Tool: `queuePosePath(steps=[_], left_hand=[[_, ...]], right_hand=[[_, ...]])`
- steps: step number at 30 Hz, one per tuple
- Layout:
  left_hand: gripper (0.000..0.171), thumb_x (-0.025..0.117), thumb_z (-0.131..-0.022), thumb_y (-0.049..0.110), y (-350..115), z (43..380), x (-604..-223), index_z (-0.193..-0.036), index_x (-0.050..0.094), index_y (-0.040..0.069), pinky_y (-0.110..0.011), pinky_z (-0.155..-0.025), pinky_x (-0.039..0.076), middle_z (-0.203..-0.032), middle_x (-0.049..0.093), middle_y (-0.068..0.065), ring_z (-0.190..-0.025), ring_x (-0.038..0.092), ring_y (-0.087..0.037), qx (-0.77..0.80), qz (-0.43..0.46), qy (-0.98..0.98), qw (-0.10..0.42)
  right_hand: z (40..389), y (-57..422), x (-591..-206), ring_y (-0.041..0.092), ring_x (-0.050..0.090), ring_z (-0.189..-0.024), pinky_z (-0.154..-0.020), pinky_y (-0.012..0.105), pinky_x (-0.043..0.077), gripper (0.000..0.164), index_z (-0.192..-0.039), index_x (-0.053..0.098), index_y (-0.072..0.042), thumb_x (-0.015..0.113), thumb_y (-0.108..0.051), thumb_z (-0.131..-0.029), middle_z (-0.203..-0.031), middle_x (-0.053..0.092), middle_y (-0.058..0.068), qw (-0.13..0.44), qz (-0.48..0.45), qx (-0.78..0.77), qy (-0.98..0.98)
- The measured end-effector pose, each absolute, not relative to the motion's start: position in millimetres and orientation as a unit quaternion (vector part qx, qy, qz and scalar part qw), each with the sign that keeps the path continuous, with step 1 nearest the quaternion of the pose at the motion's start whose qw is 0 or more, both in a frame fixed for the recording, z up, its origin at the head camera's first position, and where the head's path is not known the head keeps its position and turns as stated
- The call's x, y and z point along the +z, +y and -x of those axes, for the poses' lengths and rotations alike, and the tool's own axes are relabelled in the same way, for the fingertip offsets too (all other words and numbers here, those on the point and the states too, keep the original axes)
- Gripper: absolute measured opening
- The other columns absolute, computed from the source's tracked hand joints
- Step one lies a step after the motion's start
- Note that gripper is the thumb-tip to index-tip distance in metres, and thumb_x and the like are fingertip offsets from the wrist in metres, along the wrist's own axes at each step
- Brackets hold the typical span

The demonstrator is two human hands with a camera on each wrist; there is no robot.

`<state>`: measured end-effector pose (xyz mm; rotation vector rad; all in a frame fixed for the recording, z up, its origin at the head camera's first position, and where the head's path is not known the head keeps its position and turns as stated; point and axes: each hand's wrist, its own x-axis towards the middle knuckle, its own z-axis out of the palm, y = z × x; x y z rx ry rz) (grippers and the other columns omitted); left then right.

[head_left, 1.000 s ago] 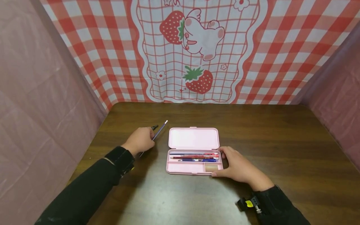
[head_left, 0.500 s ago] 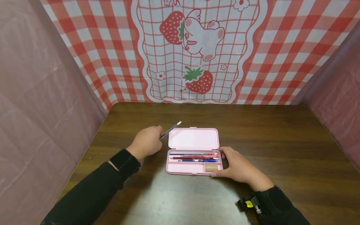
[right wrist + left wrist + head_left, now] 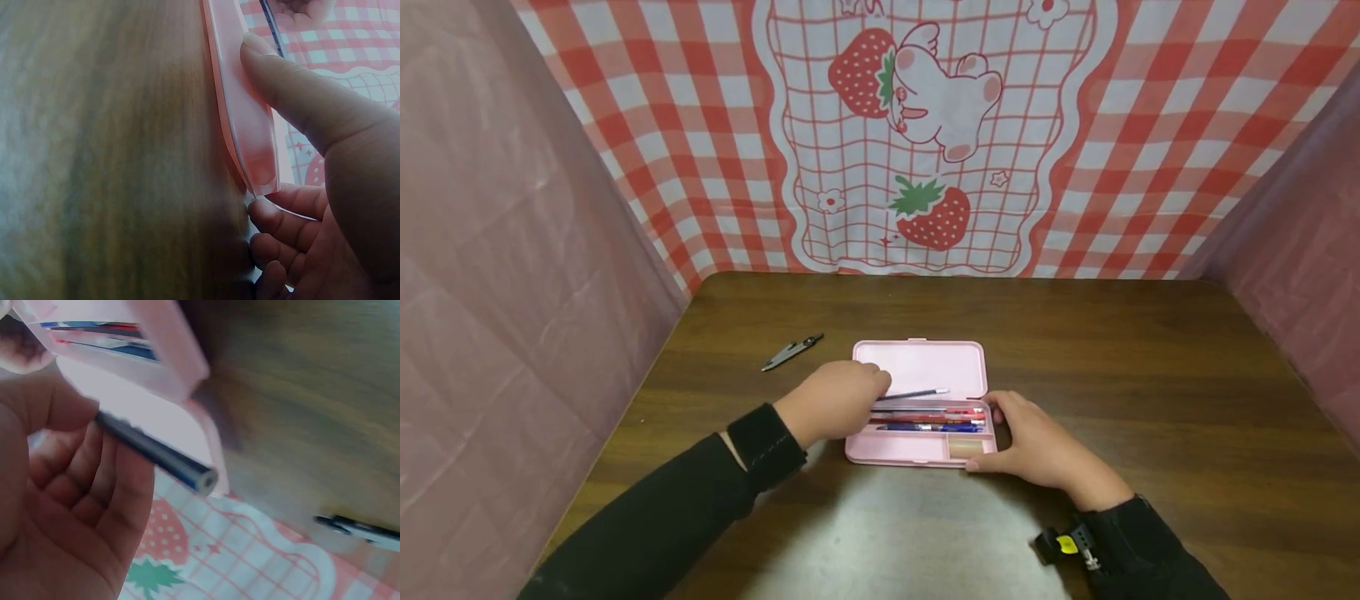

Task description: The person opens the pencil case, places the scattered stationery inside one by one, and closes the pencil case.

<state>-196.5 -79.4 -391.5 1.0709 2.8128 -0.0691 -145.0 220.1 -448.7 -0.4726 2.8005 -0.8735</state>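
Note:
My left hand [image 3: 838,404] pinches a dark blue pencil [image 3: 917,394] with a white end, holding it over the back of the open pink pencil case [image 3: 895,449]. In the left wrist view, the pencil's flat, unsharpened-looking end [image 3: 206,480] points away from the thumb. My right hand [image 3: 1037,446] grips the case's right end, its thumb on the front wall and its fingers round the back corner. Several pens and pencils [image 3: 932,418] lie in the case's long rear compartment, partly hidden by my left hand. A beige block [image 3: 965,448] sits in the small front right compartment.
A grey drawing compass [image 3: 792,352] with a black top lies on the brown wooden table [image 3: 1112,358], left of the case. The case's lid [image 3: 925,363] lies back behind its body. A red-checked cloth [image 3: 700,125] hangs behind the table.
My left hand has lifted the pencil off the table's left side and carried it right, over the case. The compass has come into full view. My right hand stays put.

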Motion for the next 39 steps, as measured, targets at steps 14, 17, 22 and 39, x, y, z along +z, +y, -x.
queuePosePath(steps=[14,17,22,39], left_hand=[[0.015,0.065,-0.101,0.015,-48,197,-399,-0.113,0.074,0.017,-0.032,-0.085,0.055,-0.096,0.067,0.004,-0.086,0.061,-0.012,0.014,-0.352,0.933,0.068],[0.017,0.063,-0.101,0.012,-50,199,-402,-0.111,0.076,0.018,-0.033,-0.085,0.055,-0.097,0.067,0.004,-0.087,0.061,-0.011,0.032,-0.345,0.936,0.059],[0.019,0.064,-0.099,0.008,-50,200,-409,-0.108,0.076,0.02,-0.033,-0.086,0.054,-0.095,0.067,0.005,-0.085,0.06,-0.011,0.039,-0.353,0.932,0.066],[0.019,0.061,-0.101,0.01,-43,192,-422,-0.096,0.075,0.022,-0.031,-0.076,0.052,-0.084,0.062,0.008,-0.076,0.057,-0.01,0.015,-0.382,0.923,0.035]], right_hand=[[145,221,-447,0.027,0.054,-0.108,-0.094,0.051,0.046,0.099,-0.138,0.051,-0.002,0.086,-0.065,-0.071,-0.121,0.057,0.011,0.087,0.159,-0.296,0.938],[146,221,-447,0.027,0.054,-0.108,-0.094,0.051,0.047,0.099,-0.138,0.051,-0.002,0.086,-0.066,-0.07,-0.121,0.057,0.012,0.084,0.16,-0.296,0.938],[147,222,-447,0.026,0.054,-0.108,-0.094,0.051,0.047,0.098,-0.137,0.051,-0.003,0.086,-0.066,-0.07,-0.121,0.057,0.011,0.085,0.159,-0.296,0.938],[146,222,-448,0.025,0.054,-0.107,-0.093,0.049,0.047,0.098,-0.137,0.052,-0.003,0.086,-0.067,-0.07,-0.12,0.057,0.009,0.085,0.163,-0.299,0.936]])
